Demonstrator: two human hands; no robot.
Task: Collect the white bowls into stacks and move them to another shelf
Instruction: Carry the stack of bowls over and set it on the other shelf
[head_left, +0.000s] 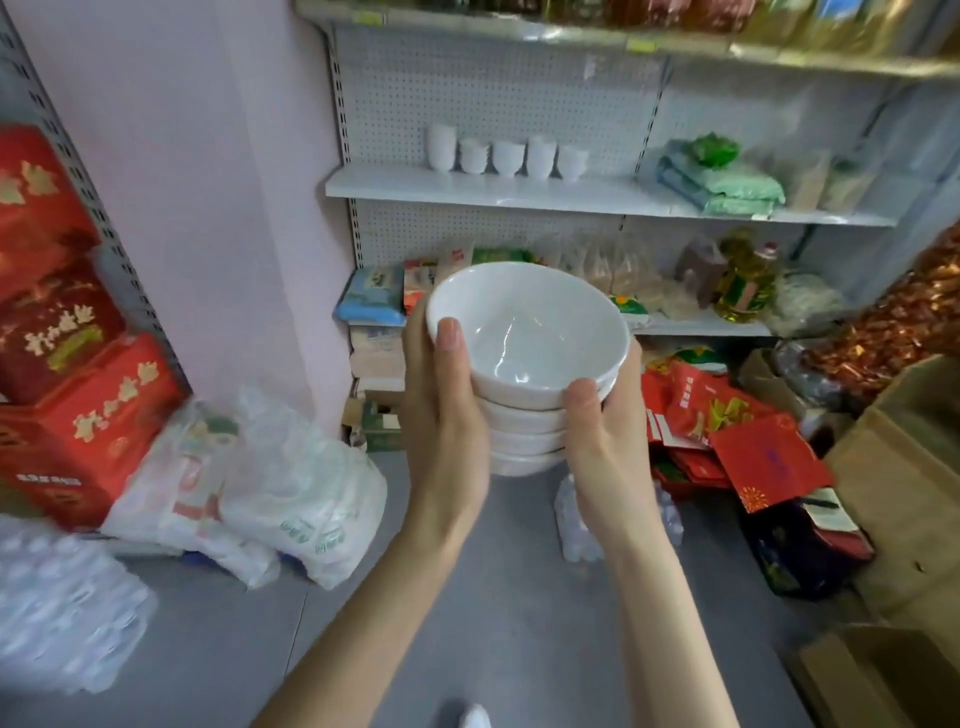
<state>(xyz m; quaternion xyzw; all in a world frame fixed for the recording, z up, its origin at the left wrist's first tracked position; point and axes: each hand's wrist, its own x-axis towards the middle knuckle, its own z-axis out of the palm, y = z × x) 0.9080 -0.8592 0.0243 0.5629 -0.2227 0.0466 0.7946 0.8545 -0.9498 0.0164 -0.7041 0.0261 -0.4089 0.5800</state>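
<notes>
A stack of several white bowls (524, 358) is held in the air in front of me, between both hands. My left hand (447, 415) grips the stack's left side, with the thumb over the top bowl's rim. My right hand (605, 431) grips the right side, its thumb against the top bowl's wall. Behind, on the white middle shelf (415, 184), stand several short stacks of white cups or bowls (506, 155) in a row.
Green packets (722, 182) lie on the middle shelf's right part. The lower shelf (701, 326) holds bags and an oil bottle (743, 283). Red boxes (62, 332) and white sacks (270, 483) stand at the left. Red bags (727, 431) and cardboard boxes (904, 478) crowd the right floor.
</notes>
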